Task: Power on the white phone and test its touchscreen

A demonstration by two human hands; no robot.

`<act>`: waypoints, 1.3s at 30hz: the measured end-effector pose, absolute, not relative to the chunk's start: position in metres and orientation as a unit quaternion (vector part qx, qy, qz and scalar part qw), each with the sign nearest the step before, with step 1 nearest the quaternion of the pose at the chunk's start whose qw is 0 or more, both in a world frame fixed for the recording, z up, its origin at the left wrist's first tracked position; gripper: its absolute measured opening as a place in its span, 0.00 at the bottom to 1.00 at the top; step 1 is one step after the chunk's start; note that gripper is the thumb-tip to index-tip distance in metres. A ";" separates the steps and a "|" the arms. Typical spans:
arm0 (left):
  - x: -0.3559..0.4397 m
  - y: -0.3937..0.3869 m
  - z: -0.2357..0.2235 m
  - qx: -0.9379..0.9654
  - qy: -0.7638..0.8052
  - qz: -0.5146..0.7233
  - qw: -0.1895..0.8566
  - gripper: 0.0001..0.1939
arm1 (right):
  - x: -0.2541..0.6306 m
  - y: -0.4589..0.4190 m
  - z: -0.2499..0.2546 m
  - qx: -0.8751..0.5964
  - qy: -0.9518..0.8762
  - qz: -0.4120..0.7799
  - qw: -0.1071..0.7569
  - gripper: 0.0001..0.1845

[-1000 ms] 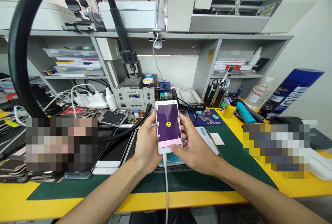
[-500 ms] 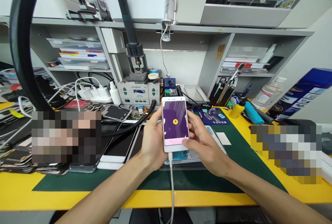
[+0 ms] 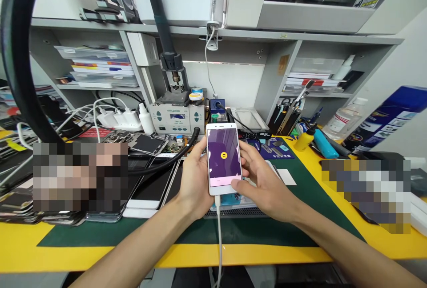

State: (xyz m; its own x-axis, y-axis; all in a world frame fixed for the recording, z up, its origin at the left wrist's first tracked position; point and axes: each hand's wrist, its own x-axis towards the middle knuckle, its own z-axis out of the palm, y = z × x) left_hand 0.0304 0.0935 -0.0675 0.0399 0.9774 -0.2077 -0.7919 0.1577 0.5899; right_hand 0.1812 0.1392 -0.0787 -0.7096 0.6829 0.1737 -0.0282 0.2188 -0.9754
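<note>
A white smartphone (image 3: 223, 158) with a lit purple screen and a small yellow icon is held upright above the green mat (image 3: 253, 230). My left hand (image 3: 194, 179) wraps round its left edge and back. My right hand (image 3: 262, 181) grips its right side, with the thumb resting on the screen's lower right corner. A white cable (image 3: 219, 239) hangs from the phone's bottom edge down over the bench's front.
A hot-air rework station (image 3: 176, 117) stands behind the phone, its black hose (image 3: 20, 57) looping high on the left. Several phones and screens (image 3: 150, 190) lie left of my hands. A tool holder (image 3: 287, 119), bottles (image 3: 336, 123) and a blue box (image 3: 387, 114) sit right.
The view shifted right and slightly up between the first frames. The phone stays in both hands, and my right thumb stays at the screen's lower edge.
</note>
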 end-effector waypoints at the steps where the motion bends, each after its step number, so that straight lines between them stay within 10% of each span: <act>1: 0.031 0.093 -0.067 0.161 0.288 0.631 0.702 0.27 | 0.180 0.138 -0.079 -0.236 -0.721 0.575 0.306 0.38; 39: 0.036 0.092 -0.067 0.154 0.299 0.637 0.694 0.27 | 0.175 0.134 -0.085 -0.259 -0.726 0.548 0.325 0.37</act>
State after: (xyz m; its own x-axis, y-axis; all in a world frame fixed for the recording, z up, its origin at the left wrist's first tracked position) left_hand 0.0355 0.0922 -0.0666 0.0096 0.9755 -0.2197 -0.7915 0.1417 0.5945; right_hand 0.1753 0.1338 -0.0855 -0.6547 0.7321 0.1881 0.0193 0.2649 -0.9641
